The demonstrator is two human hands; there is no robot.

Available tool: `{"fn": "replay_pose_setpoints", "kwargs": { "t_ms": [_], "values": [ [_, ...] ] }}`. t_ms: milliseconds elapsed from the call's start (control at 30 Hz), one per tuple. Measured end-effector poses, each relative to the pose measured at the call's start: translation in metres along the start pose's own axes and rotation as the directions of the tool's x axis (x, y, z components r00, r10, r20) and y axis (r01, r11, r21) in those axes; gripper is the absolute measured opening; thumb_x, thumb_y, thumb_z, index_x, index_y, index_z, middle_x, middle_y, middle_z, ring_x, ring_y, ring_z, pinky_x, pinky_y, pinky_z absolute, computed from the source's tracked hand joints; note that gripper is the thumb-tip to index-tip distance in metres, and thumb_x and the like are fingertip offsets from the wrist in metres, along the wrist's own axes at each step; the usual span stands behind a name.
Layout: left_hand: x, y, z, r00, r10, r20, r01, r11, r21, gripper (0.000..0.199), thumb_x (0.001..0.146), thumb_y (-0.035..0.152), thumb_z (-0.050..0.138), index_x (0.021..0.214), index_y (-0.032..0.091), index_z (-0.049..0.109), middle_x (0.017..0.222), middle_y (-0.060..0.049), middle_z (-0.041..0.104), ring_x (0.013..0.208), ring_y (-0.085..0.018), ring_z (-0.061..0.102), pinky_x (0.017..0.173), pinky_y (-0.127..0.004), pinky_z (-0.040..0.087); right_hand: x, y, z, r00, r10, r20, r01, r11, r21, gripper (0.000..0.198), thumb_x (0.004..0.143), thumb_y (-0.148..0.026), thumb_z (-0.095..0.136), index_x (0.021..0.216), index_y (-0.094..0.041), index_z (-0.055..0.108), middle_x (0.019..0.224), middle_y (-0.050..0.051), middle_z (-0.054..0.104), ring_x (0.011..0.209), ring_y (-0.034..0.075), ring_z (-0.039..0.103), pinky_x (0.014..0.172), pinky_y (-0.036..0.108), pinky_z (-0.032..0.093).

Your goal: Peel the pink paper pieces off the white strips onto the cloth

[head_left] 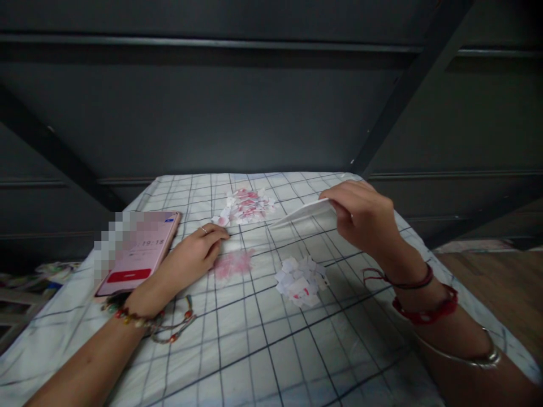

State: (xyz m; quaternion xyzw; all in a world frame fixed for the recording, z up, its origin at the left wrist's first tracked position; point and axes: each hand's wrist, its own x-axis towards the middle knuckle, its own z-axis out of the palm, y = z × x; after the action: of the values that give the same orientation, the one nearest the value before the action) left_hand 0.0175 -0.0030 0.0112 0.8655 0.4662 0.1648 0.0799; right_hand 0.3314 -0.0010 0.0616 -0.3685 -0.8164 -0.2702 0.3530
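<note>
My right hand [362, 212] is raised over the right part of the table, pinching the edge of a white sheet of paper [303, 211] that slants down to the left. On the cloth at the left lies my left hand [201, 249], its fingers curled and close together; whatever they may hold is hidden. Just beyond its fingertips is a pile of small white and pink paper scraps [250, 206]. A pink smudged patch [233, 265] is beside its thumb. Below the paper sheet sits another heap of mostly white scraps [302, 280], with a few pink marks.
A phone [142, 249] with a lit pink screen and a red button lies left of my left hand. White cloth with a dark grid [263, 350] covers the table. Dark panels [203, 113] rise behind the far edge. Wooden floor [487, 282] shows at right.
</note>
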Motion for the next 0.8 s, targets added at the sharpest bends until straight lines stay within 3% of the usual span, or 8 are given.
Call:
{"fn": "replay_pose_setpoints", "kwargs": {
  "t_ms": [200,500,800],
  "values": [
    [0.000,0.000,0.000,1.000,0.008,-0.006,-0.008,1.000,0.012,0.038,0.088,0.024,0.031,0.108,0.012,0.061,0.113,-0.013,0.060,0.110,-0.023,0.055,0.101,-0.043,0.042,-0.006,-0.007,0.020,0.998,0.019,0.053,-0.011,0.988,-0.154,0.035,0.076,0.004,0.039,0.093,-0.013,0.065,0.081,0.006,0.069,0.075,0.019,0.058,0.070,0.031,0.042],
    [0.000,0.002,-0.002,1.000,-0.004,-0.004,0.004,1.000,0.013,0.036,0.088,0.023,0.031,0.106,0.013,0.061,0.113,-0.012,0.061,0.109,-0.022,0.056,0.101,-0.041,0.042,-0.002,-0.022,0.033,0.993,-0.014,0.117,0.029,0.991,-0.128,0.030,0.083,0.000,0.040,0.095,-0.012,0.065,0.087,0.006,0.069,0.075,0.017,0.058,0.069,0.027,0.043],
    [-0.001,0.002,-0.002,0.999,-0.001,-0.032,0.001,1.000,-0.012,0.034,0.088,0.023,0.032,0.104,0.015,0.061,0.113,-0.011,0.060,0.108,-0.021,0.057,0.101,-0.042,0.043,0.003,-0.025,0.029,0.988,-0.052,0.143,0.068,0.991,-0.115,0.033,0.081,0.002,0.038,0.087,-0.015,0.065,0.081,0.005,0.068,0.074,0.017,0.056,0.070,0.028,0.041]
  ]
}}
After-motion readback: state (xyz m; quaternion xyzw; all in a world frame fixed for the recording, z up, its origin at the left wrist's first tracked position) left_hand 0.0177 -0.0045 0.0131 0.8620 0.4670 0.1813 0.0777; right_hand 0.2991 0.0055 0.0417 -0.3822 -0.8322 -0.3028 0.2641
